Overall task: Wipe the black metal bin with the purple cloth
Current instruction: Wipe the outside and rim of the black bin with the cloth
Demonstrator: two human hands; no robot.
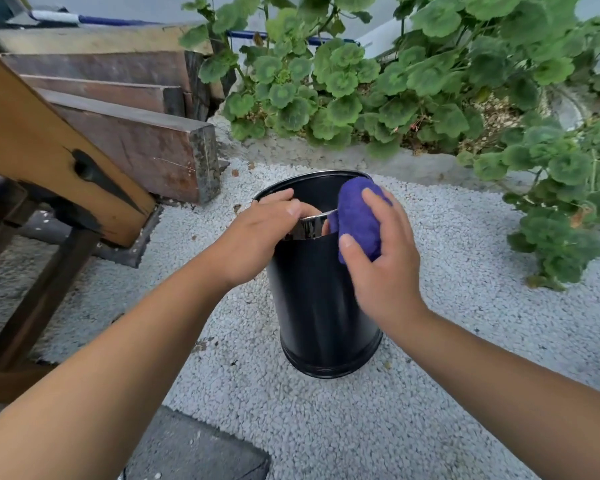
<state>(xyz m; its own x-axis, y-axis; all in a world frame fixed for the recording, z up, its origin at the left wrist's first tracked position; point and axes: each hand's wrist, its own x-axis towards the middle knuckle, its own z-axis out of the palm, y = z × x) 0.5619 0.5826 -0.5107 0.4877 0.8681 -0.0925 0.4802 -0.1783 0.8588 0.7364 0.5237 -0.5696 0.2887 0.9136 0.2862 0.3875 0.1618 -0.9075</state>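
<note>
Black metal bin (321, 299) is standing upright on the white gravel (447, 306), just in front of me, between the stacked timber beams (129, 133) and the geranium plants (430, 81). I am steadying it with my left hand (257, 233), fingers curled over the near-left rim and gripping it. My right hand (378, 258) is clenching the purple cloth (355, 216), bunched into a ball, and pressing it against the rim and upper wall on the right. Risks I am noting: the gravel is giving the bin a loose, uneven footing, so a hard sideways stroke could be tipping or skidding it if my left grip slackens; the thin chrome rim edge could be catching the cloth or scraping my fingertips; the balled cloth is presenting little surface, so patches could be going unwiped; grit could be scratching the paint.
</note>
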